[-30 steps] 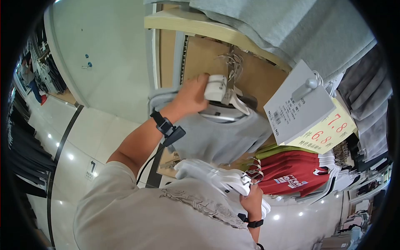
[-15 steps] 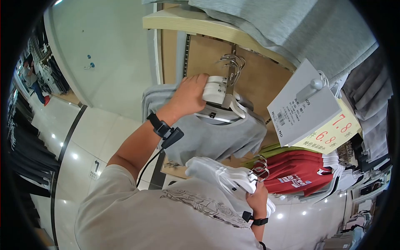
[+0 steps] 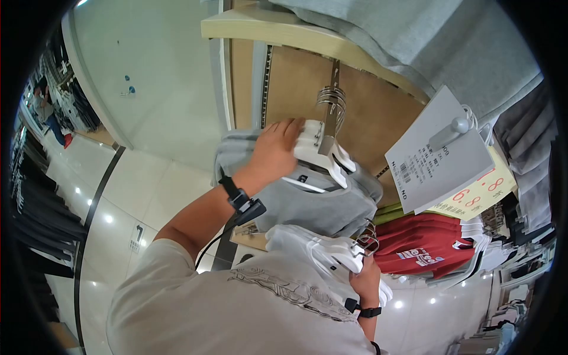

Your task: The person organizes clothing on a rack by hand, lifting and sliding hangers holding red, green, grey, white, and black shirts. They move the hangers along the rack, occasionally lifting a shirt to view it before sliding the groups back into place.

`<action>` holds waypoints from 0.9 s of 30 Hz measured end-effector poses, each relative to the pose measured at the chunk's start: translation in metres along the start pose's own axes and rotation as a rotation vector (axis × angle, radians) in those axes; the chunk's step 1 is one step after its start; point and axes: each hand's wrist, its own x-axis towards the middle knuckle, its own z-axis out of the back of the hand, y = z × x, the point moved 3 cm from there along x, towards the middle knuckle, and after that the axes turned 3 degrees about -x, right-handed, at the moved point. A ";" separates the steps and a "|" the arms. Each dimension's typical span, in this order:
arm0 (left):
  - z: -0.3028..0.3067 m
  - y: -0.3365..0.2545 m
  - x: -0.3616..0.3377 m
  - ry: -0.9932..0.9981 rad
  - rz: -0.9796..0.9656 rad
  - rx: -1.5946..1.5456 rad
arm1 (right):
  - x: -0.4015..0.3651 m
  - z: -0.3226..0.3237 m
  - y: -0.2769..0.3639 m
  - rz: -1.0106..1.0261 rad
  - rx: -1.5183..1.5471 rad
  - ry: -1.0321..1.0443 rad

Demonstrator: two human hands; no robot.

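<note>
My left hand [image 3: 276, 151] is closed around a bunch of white hangers [image 3: 310, 141] carrying grey T-shirts [image 3: 284, 204]. Their metal hooks [image 3: 331, 106] hang bunched over the metal display arm [image 3: 335, 80] on the wall panel. My fingertips are partly hidden behind the hangers. Low down, my right hand [image 3: 367, 279] grips another bunch of white hangers [image 3: 350, 255] near their hooks. White shirts [image 3: 302, 242] hang from these, close in front of my body.
Folded grey clothing lies on the wooden shelf [image 3: 260, 23] above. A white price tag [image 3: 438, 160] and yellow sign [image 3: 476, 198] jut out at right. Red T-shirts [image 3: 423, 242] hang below. A white door [image 3: 154, 71] and a distant person [image 3: 47, 112] are at left.
My left hand and its grey shirts have moved slightly right and down, and the hooks now sit more evenly on the display arm. My right hand has barely moved.
</note>
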 end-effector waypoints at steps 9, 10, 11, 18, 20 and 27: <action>-0.027 0.012 -0.001 -0.287 -0.016 0.100 | -0.010 0.002 -0.001 -0.028 0.034 -0.053; -0.026 0.011 0.000 -0.265 0.001 0.096 | -0.013 0.001 -0.003 -0.030 0.035 -0.054; -0.024 0.010 0.000 -0.242 0.018 0.092 | -0.016 0.000 -0.004 -0.054 0.039 -0.060; -0.023 0.013 0.005 -0.298 -0.128 0.088 | -0.025 -0.006 -0.009 -0.122 0.053 -0.043; -0.028 0.019 0.008 -0.103 0.132 -0.084 | -0.028 -0.010 -0.013 -0.108 0.054 -0.046; -0.003 0.001 0.016 -0.221 0.108 -0.034 | -0.032 -0.013 -0.020 -0.103 0.049 -0.058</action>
